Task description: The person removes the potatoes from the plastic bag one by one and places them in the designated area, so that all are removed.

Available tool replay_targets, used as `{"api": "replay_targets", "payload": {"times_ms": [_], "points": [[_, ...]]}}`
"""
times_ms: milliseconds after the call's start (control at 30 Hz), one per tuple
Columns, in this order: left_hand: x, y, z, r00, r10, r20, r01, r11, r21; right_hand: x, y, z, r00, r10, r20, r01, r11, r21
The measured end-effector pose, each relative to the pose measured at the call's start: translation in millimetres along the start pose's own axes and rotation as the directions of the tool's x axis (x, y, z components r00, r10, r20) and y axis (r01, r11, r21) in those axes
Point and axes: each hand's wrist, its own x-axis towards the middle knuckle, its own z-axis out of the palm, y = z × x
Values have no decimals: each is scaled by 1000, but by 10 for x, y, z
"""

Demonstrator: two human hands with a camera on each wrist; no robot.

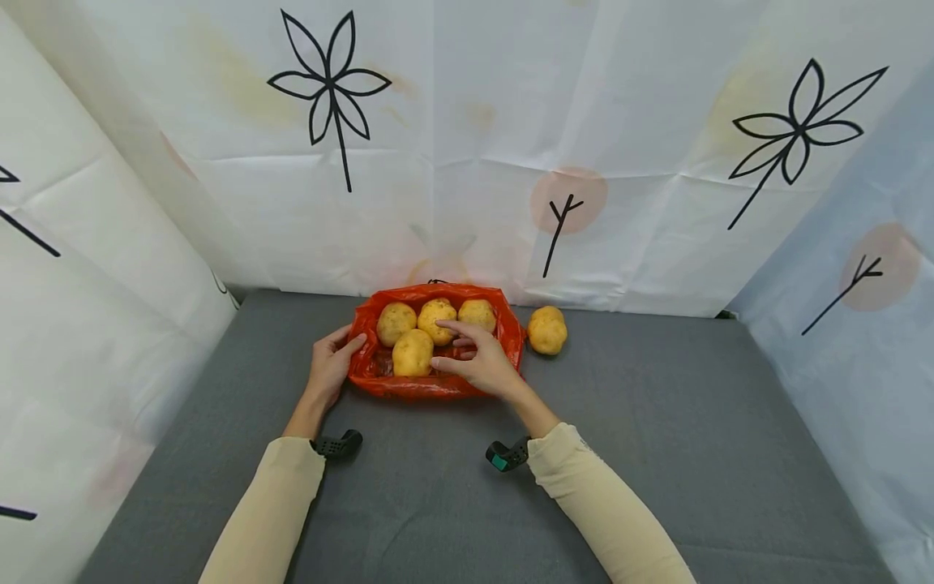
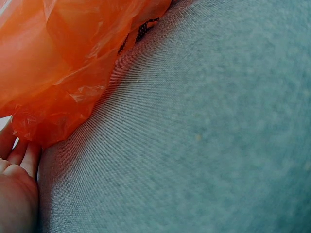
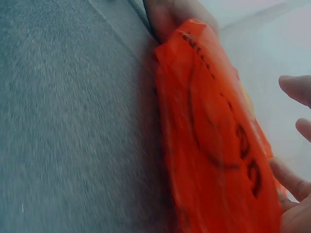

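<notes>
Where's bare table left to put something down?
Widest: gray table right of the loose potato and right sleeve. Also bare: between it and the left sleeve, in front of the red bag; from left sleeve to left curtain. Crowded: inside the bag, four potatoes with the right grip over them.

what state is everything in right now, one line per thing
red bag, mouth wide open, crumpled
three back potatoes, in a row inside the bag
front potato, inside the bag
loose potato, outside the bag, at its right
left grip, holding the bag's left edge
right grip, thumb and fingers apart over the bag; contact unclear
gray cloth, spread out
wall hanging, hung up, creased
</notes>
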Motion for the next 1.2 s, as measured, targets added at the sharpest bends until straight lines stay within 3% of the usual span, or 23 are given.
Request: {"api": "replay_targets", "payload": {"times_ms": [333,633,833,1200], "points": [[-2,19,15,1000,-13,-4,13,1000,-7,115,46,243,997,-66,31,68,994,-86],[8,15,10,1000,-6,-5,6,1000,-2,136,44,442,998,46,-43,-53,984,-168],[13,13,8,1000,-6,-3,6,1000,4,129,44,506,996,48,-69,-58,987,-153],[25,20,13,1000,-14,1,14,1000,4,130,79,517,999,31,31,-25,981,-194]]}}
